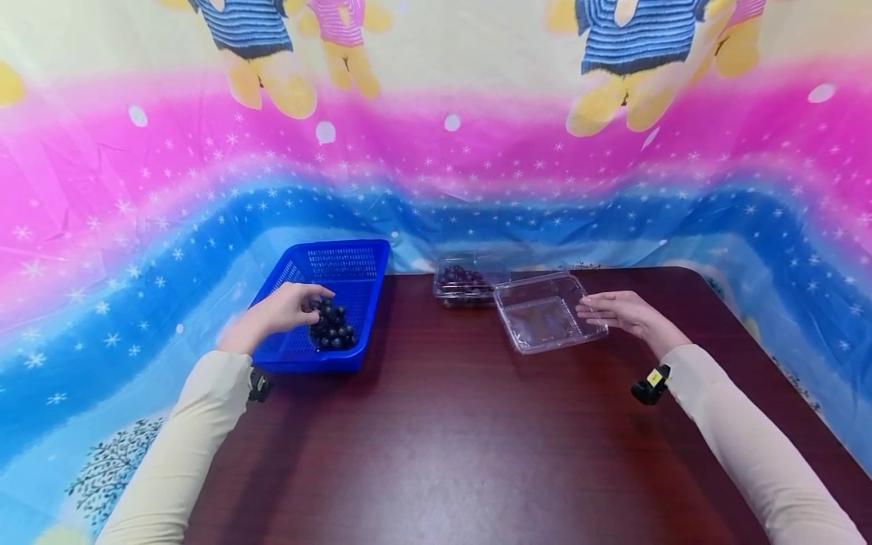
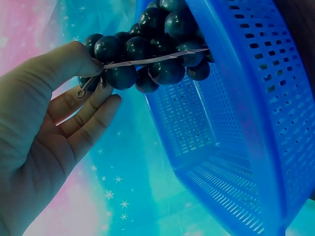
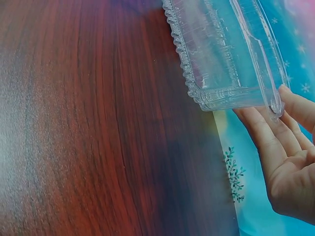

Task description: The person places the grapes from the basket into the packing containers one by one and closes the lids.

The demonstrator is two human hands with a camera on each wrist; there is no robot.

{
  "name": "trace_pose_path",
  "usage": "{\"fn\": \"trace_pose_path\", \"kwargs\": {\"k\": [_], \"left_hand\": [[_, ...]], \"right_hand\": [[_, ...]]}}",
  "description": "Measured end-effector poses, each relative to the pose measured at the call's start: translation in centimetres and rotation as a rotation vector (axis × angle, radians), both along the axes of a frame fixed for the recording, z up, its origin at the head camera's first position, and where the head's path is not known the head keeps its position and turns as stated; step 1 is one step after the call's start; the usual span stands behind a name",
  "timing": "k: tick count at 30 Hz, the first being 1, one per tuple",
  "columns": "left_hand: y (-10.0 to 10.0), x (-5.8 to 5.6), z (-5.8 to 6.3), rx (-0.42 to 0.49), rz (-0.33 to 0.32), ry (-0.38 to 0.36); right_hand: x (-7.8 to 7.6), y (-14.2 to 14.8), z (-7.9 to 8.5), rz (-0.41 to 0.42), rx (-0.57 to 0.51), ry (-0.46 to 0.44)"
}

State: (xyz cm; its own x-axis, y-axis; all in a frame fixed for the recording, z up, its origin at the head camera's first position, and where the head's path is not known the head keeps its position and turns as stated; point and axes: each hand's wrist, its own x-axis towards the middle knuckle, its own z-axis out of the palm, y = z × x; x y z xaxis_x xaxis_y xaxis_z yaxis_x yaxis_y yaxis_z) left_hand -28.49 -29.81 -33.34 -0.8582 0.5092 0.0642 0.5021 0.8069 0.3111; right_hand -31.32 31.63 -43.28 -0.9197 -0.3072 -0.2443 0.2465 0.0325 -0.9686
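Within left hand (image 1: 282, 309), dark grapes (image 1: 332, 331).

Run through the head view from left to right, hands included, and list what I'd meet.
Left hand → bunch of dark grapes → clear container with grapes inside → empty clear container → right hand

Clear container (image 3: 227, 94) partly outside right-wrist view
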Motion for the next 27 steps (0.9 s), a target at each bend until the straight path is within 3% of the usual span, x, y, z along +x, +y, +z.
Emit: {"fn": "trace_pose_path", "kwargs": {"k": [27], "left_hand": [[-1.1, -0.2, 1.3, 0.03, 0.036, 0.009]], "right_hand": [[0.0, -1.9, -0.9, 0.042, 0.0, 0.02]]}}
